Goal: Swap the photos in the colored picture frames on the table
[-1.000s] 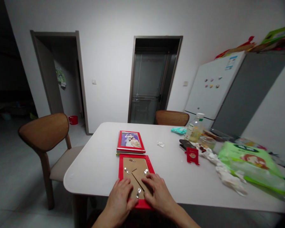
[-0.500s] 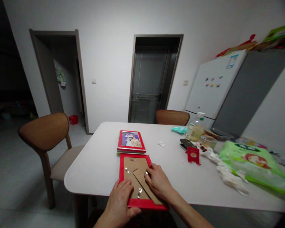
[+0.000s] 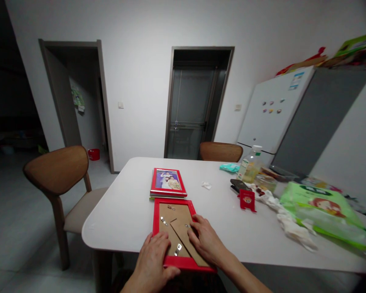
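At white table, touched red frame with open left hand at its left, curled right hand at its right.

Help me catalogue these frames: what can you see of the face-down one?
The face-down frame has a red border around a brown back that looks like fiberboard. Small silvery fittings sit on the back. A brown stand flap slants toward the near right corner, looking almost flat. The frame lies at the near edge of the white table. The left hand touches its left side, the right hand its right, overlapping the flap. Its front is hidden.
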`<state>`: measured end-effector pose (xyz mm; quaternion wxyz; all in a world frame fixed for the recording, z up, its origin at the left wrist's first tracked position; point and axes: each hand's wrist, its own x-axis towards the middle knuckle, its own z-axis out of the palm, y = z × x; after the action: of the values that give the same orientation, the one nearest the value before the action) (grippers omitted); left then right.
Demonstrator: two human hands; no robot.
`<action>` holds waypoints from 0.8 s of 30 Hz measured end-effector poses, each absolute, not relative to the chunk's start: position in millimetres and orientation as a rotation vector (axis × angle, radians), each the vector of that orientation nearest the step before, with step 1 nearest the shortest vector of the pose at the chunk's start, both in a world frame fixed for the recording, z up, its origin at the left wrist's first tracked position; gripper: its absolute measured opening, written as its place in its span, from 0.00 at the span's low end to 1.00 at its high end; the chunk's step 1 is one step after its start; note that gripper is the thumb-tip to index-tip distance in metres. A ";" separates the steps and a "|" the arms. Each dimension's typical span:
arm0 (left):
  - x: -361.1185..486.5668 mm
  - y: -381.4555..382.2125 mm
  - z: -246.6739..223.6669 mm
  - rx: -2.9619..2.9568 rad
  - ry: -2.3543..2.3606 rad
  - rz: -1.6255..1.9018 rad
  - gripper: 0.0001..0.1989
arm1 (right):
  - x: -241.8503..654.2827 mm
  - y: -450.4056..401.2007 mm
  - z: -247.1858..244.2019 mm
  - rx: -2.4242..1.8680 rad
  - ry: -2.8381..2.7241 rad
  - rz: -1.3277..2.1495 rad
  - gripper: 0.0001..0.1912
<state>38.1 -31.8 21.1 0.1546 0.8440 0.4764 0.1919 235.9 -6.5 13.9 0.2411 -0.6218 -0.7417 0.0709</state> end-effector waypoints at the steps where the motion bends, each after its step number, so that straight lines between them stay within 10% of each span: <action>1: 38.3 -31.6 20.6 2.420 1.363 0.555 0.28 | 236.8 -6.6 13.2 -1.700 -2.030 0.200 0.15; 24: 36.7 -26.4 11.9 2.401 1.326 0.632 0.26 | 219.8 -48.3 35.9 -1.218 -2.507 0.182 0.13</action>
<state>36.7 -26.4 11.9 0.1629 0.8416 0.4649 0.2215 219.8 -48.3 35.9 0.1736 -0.4294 -0.8840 0.0641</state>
